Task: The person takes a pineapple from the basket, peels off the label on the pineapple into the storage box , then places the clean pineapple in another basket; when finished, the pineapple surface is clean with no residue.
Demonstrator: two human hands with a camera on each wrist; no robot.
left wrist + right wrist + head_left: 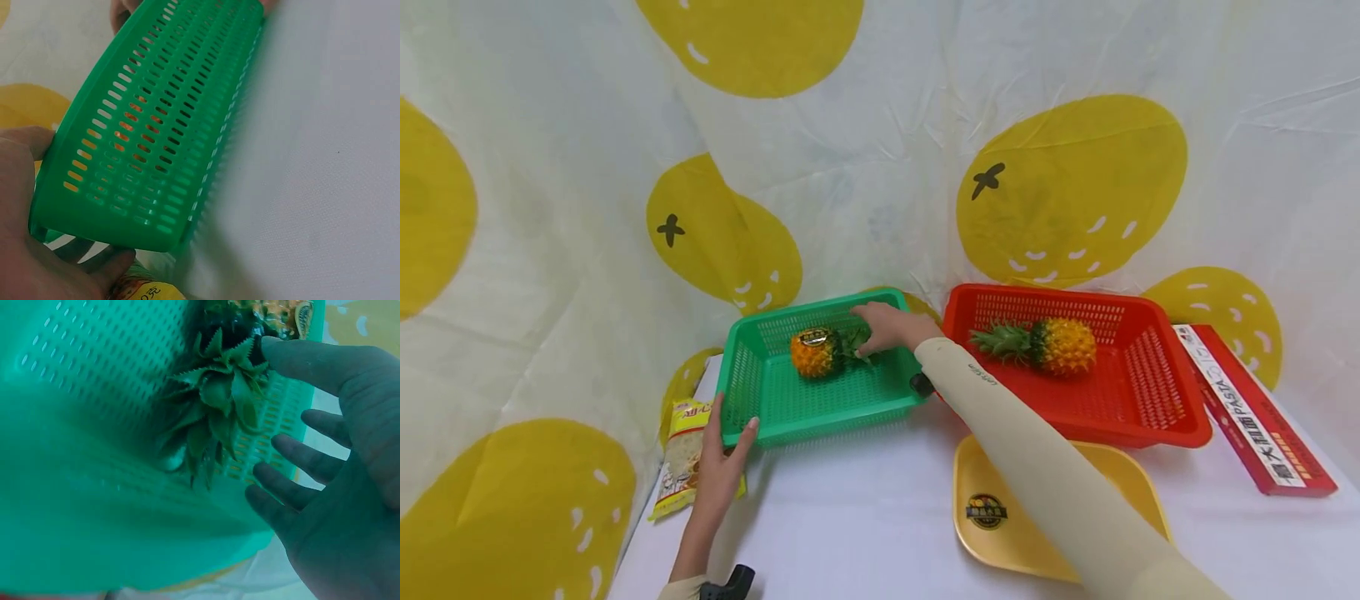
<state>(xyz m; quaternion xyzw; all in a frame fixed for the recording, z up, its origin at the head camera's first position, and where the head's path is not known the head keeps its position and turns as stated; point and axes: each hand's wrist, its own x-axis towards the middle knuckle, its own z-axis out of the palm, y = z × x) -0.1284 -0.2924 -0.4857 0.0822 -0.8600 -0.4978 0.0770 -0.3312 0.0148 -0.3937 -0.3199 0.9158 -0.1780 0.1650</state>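
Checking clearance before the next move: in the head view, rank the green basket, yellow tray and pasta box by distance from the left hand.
1. green basket: left hand grips its near corner.
2. yellow tray: mid-table, near edge.
3. pasta box: far right.

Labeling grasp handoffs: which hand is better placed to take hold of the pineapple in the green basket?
Right. The right hand is already inside the green basket, open, beside the pineapple and its leafy crown. The left hand is busy gripping the basket's near corner, outside it.

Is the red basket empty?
No, a pineapple lies inside the red basket, with its green crown pointing left.
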